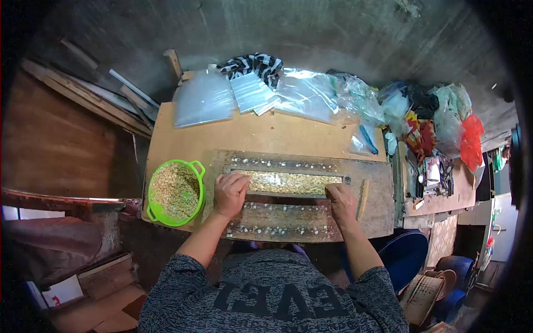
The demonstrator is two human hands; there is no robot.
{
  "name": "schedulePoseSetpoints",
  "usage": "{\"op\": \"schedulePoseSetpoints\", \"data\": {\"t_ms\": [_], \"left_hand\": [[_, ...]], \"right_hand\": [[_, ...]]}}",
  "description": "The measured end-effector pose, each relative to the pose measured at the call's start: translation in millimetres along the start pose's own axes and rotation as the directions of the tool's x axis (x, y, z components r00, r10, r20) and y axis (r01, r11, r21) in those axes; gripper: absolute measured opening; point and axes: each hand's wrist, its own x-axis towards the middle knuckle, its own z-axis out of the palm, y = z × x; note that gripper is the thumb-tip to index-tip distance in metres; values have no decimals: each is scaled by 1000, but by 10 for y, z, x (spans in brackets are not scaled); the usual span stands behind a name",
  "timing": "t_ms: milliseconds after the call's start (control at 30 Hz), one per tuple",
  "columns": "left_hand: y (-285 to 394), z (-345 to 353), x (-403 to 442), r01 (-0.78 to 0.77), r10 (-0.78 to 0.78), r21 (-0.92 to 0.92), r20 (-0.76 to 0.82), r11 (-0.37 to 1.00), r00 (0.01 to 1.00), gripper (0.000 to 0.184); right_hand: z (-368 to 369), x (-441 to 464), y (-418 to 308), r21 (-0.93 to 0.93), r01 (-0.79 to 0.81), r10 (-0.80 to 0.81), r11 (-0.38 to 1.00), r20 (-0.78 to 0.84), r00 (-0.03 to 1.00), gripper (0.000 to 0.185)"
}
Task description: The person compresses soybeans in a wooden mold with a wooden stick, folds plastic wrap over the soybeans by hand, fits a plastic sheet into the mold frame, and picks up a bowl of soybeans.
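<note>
A long, narrow slot in a worn wooden board (261, 215) is filled with pale chopped pieces (302, 183), perhaps nuts or grain. Glare over them looks like clear plastic film (273, 178). My left hand (231, 193) is closed at the slot's left end, its fingers pinched at the film's edge. At the right end, my right hand (341, 201) pinches in the same way, fingertips turned down; what lies between the fingertips is mostly hidden. Left of the board stands a green plastic colander (201, 188) with more of the pale pieces.
A thin wooden stick (363, 200) lies right of my right hand. Along the table's back are flat clear plastic bags (204, 100), a striped black-and-white cloth (258, 65) and crumpled plastic bags (355, 94). A blue tool (368, 139) rests at the back right.
</note>
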Motion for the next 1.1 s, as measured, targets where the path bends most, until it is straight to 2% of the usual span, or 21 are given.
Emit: {"op": "schedulePoseSetpoints", "data": {"t_ms": [67, 133, 167, 233, 267, 333, 433, 500, 567, 633, 700, 733, 767, 833, 867, 933, 1100], "left_hand": [[148, 59, 54, 18, -18, -25, -5, 1000, 1000, 21], [380, 186, 175, -151, 153, -55, 20, 987, 988, 31], [497, 251, 219, -147, 148, -56, 17, 988, 989, 31], [700, 375, 301, -259, 262, -37, 179, 965, 949, 42], [722, 422, 307, -258, 261, -36, 172, 965, 950, 42], [709, 540, 277, -254, 247, -34, 388, 967, 888, 50], [649, 573, 188, -248, 269, -104, 395, 963, 879, 47], [602, 532, 156, -255, 278, -112, 421, 961, 864, 48], [605, 501, 144, -295, 334, -157, 413, 943, 847, 50], [577, 508, 119, -286, 320, -145, 424, 947, 847, 52], [594, 518, 113, -317, 342, -131, 388, 940, 856, 52], [614, 501, 117, -318, 340, -122, 381, 940, 860, 51], [617, 508, 112, -324, 349, -130, 380, 937, 857, 51], [616, 536, 112, -307, 324, -109, 392, 946, 861, 51], [617, 543, 112, -291, 316, -124, 394, 949, 863, 51], [611, 561, 105, -297, 320, -119, 399, 947, 859, 51], [616, 558, 112, -259, 283, -115, 414, 959, 865, 54]], "right_hand": [[-31, 14, -15, -43, 24, -25, 999, -17, 1000, 36], [-46, 7, -46, -83, 58, -61, 995, -29, 998, 35], [-51, -1, -61, -67, 45, -47, 997, -21, 999, 35], [-101, 14, -98, -56, 38, -39, 998, -12, 999, 35], [-144, 38, -137, -76, 45, -45, 996, 1, 999, 30], [-149, 50, -133, -97, 51, -50, 994, 12, 999, 26], [-55, 8, -48, -141, 91, -100, 986, -61, 993, 20], [-14, -36, -13, -43, 38, -35, 998, 68, 997, 23], [-106, -58, -140, -48, 43, -40, 998, 64, 997, 27], [-135, -139, -208, -69, 48, -44, 996, 59, 997, 31], [-125, -310, -291, -68, 48, -49, 996, -14, 999, 34], [-143, -394, -334, -10, 56, -55, 998, 72, 996, 38], [-114, -510, -376, -18, 49, -48, 999, 69, 996, 38], [-6, -737, -455, 130, 5, -34, 991, 220, 975, 41], [24, -828, -512, 120, -4, -22, 993, 214, 977, 41], [79, -941, -609, -48, 78, -65, 996, 227, 972, 43], [50, -1057, -554, -23, -16, 21, 1000, 262, 965, 47]]}}
